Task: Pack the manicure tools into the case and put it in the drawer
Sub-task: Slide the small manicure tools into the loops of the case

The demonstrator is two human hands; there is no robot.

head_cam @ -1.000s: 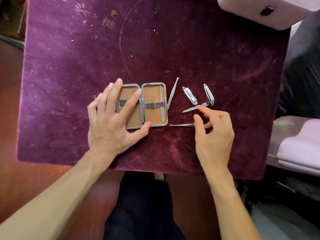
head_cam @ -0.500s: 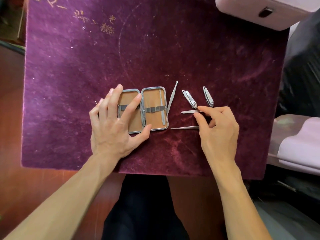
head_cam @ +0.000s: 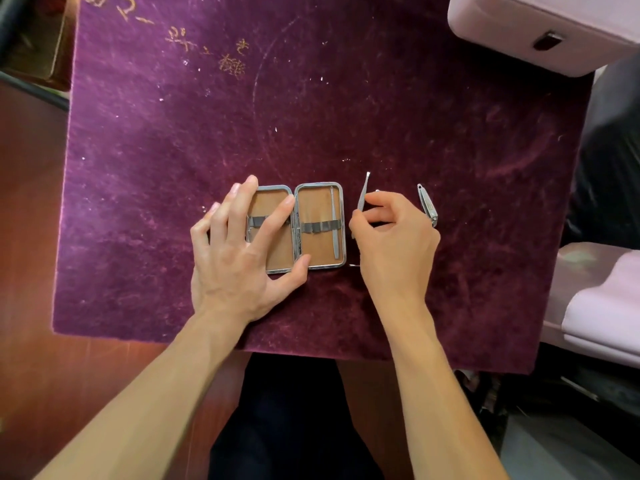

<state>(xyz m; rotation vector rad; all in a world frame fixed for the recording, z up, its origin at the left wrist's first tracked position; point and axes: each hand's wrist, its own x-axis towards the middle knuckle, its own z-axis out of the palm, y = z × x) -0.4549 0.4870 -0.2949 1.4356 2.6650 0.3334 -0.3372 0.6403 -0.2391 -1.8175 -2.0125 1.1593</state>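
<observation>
From my remote seat, the case (head_cam: 320, 184) lies open and flat near the middle of the purple velvet surface (head_cam: 346, 98), both tan halves facing up. A thin tool (head_cam: 334, 223) is tucked under the grey elastic band (head_cam: 320, 226) along the right edge of the right half. The left hand (head_cam: 235, 258) lies spread over the left half, fingers straight and pressing down, thumb at the case's near edge by the hinge. Just beside the case, the right hand (head_cam: 394, 244) pinches a slim metal tool (head_cam: 363, 194) between thumb and forefinger, its far end pointing away from me. A nail clipper (head_cam: 427, 206) lies on the velvet at that hand's right. A silver tip (head_cam: 354, 265) pokes out from under the right hand; I cannot tell which tool it belongs to. A pale pink box (head_cam: 540, 29) sits at the far right corner.
</observation>
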